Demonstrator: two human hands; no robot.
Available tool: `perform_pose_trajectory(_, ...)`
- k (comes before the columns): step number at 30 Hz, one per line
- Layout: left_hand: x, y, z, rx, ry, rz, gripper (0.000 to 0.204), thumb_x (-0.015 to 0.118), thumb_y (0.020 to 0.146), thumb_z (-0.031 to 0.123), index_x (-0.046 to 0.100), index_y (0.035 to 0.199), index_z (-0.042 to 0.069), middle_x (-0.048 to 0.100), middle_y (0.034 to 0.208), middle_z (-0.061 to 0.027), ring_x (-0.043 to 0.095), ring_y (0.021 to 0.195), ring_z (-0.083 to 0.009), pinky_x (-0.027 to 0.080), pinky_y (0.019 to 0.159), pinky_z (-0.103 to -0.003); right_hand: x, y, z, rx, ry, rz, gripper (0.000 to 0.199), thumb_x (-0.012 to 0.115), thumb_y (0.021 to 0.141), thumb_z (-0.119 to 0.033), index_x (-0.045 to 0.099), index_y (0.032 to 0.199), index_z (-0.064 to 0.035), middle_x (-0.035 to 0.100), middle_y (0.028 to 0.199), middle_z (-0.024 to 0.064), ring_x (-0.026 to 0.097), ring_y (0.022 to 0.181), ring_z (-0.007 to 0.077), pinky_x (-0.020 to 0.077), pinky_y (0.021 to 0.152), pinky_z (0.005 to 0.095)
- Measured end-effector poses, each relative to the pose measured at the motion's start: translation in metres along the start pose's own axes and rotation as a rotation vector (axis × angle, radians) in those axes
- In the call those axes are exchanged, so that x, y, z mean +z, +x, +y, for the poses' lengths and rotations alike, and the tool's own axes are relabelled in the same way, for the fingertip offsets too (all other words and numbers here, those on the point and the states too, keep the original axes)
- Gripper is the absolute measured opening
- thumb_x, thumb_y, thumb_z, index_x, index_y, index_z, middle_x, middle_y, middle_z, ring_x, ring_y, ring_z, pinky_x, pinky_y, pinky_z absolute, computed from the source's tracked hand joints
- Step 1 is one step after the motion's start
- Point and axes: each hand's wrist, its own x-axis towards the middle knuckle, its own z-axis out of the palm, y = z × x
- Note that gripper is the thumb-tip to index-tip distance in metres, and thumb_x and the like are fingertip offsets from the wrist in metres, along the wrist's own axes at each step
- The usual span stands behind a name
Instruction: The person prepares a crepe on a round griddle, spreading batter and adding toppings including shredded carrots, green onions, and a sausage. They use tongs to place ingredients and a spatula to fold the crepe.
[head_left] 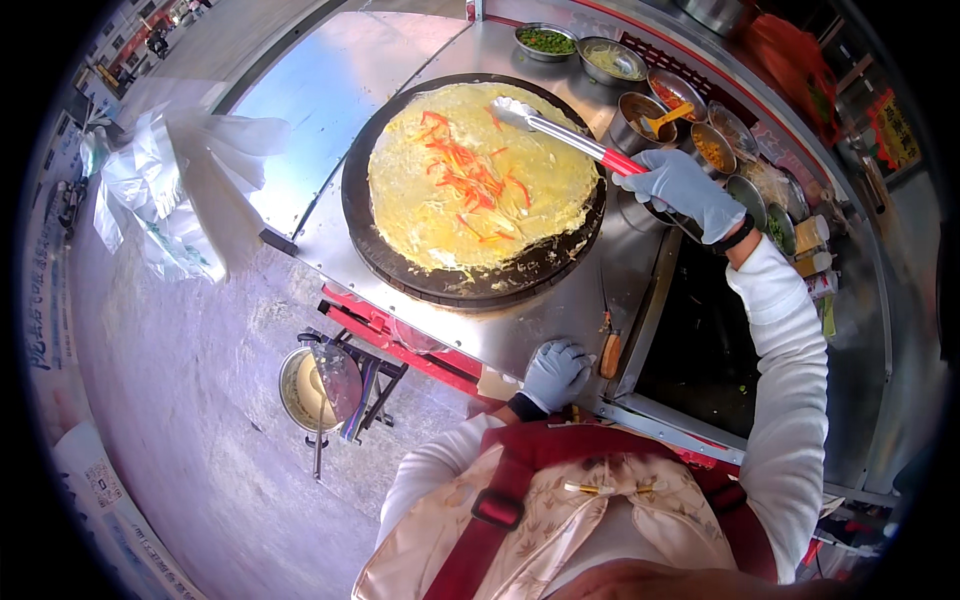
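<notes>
A round pale-yellow crepe covers most of a dark round griddle. Shredded orange-red strips lie over its middle. My right hand, in a light grey glove, is wrapped round the red grip of metal tongs. The tongs' head reaches the far part of the crepe, close to one orange strip. At the counter's near edge my gloved left hand rests with its fingers curled in and no object visible in it. Beside it lies a wooden-handled tool.
Metal bowls stand along the back right, among them one of chopped greens and one with an orange spoon. Plastic bags hang off the left corner. Below, a batter pot with a ladle stands beside the cart. Bottles are at right.
</notes>
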Motion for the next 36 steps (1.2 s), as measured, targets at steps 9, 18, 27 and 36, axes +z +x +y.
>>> perform_pose_trajectory(9,-0.003,-0.001,-0.006,0.04,-0.087,-0.111,0.022,0.053,0.082,0.026,0.066,0.094,0.012,0.061,0.1,-0.0035,0.051,0.105,-0.0239,0.036,0.095,-0.04,0.065,0.074,-0.031,-0.19,-0.358,0.12,0.045,0.071,0.074,-0.034,0.063,0.101,0.0002,0.063,0.077,0.0077,0.058,0.067,0.0166,0.0452,0.062,0.0283)
perform_pose_trajectory(18,0.004,-0.006,-0.01,0.087,-0.065,-0.147,0.024,0.052,0.081,0.027,0.064,0.095,0.012,0.059,0.104,-0.002,0.048,0.108,-0.0223,0.034,0.097,-0.04,0.075,0.073,-0.027,-0.329,-0.743,0.193,0.047,0.071,0.074,-0.037,0.062,0.103,-0.0007,0.064,0.081,0.0084,0.06,0.075,0.0203,0.0457,0.07,0.0303)
perform_pose_trajectory(27,-0.004,-0.005,-0.012,0.108,-0.097,-0.107,0.023,0.053,0.081,0.025,0.065,0.093,0.009,0.06,0.1,-0.004,0.05,0.105,-0.0252,0.036,0.096,-0.041,0.067,-0.049,0.004,-0.167,-0.417,0.187,0.037,0.069,0.077,-0.025,0.059,0.105,-0.0021,0.062,0.082,0.0094,0.056,0.074,0.0151,0.0451,0.072,0.0288)
perform_pose_trajectory(36,0.0,-0.003,-0.008,0.096,-0.116,-0.072,0.022,0.053,0.082,0.025,0.065,0.09,0.009,0.062,0.096,-0.0039,0.05,0.103,-0.0244,0.035,0.097,-0.041,0.078,-0.07,0.045,-0.199,-0.43,0.236,0.038,0.07,0.077,-0.023,0.059,0.107,-0.0026,0.063,0.088,0.0116,0.06,0.078,0.0218,0.046,0.073,0.031)
